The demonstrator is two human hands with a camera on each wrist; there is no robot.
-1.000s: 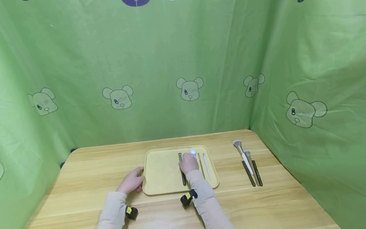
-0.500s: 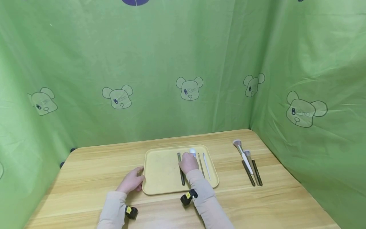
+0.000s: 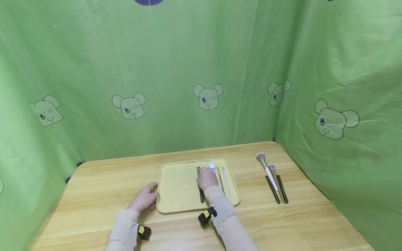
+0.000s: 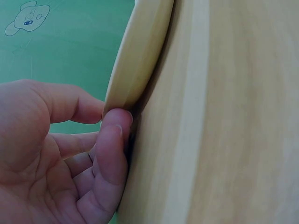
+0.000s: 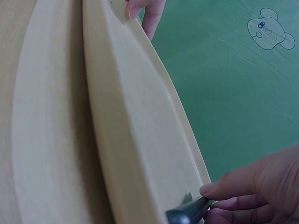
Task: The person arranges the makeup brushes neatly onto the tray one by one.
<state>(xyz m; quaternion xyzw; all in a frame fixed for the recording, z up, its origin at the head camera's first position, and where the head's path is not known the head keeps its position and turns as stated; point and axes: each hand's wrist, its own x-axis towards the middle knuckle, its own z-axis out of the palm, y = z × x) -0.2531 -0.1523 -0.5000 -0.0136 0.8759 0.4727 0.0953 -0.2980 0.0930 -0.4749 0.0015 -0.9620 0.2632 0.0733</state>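
My right hand [image 3: 207,179] holds a dark-handled makeup brush [image 3: 201,196] over the tan tray [image 3: 176,186]. In the right wrist view, thumb and fingers pinch the brush's dark, glossy handle [image 5: 187,212] close above the tray floor. The left hand [image 3: 143,198] grips the tray's left rim; the left wrist view shows thumb and fingers [image 4: 110,154] at the rim [image 4: 140,56]. Right of the held brush lie a white-headed brush [image 3: 211,165], partly hidden by the right hand, a thin brown-handled brush [image 3: 221,179] and a slim white stick-like tool [image 3: 227,183].
To the right of the tray, several makeup brushes [image 3: 276,188] lie bunched on the wooden table [image 3: 304,216], one with a white handle [image 3: 272,180] across the others. Green curtains [image 3: 169,69] enclose the back and sides.
The held brush swung slightly left, then back right, staying at the same part of the tray. The left hand keeps its place at the rim.
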